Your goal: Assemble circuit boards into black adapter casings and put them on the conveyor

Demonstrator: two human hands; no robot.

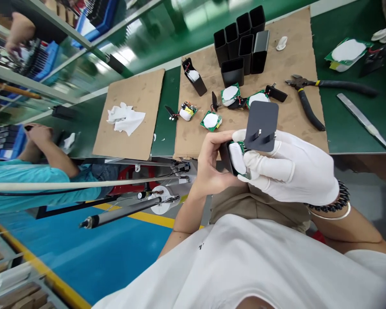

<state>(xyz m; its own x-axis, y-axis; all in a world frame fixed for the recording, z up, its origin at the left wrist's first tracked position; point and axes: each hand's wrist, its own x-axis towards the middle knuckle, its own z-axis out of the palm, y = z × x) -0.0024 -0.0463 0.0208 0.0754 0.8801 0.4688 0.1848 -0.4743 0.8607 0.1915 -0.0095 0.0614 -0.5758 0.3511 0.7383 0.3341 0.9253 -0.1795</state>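
White cloth shirt is nearest; bare left fingers clasp a black rectangular plastic case; at its opening, white-gloved right fingers grip a white-padded green circuit board.

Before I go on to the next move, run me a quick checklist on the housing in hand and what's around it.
1. Left grip on housing: ok, the left hand wraps the black housing.
2. Right-hand contact with board: ok, the gloved right hand has fingers on the circuit board.
3. Board fully inside: not ok, part of it sticks out of the housing.
4. Plug plate closed on: not ok, the black plug plate stands off the opening.
5. Any wires unpinched: cannot tell, hidden from view.
6. Pliers out of hand: ok, lying down.
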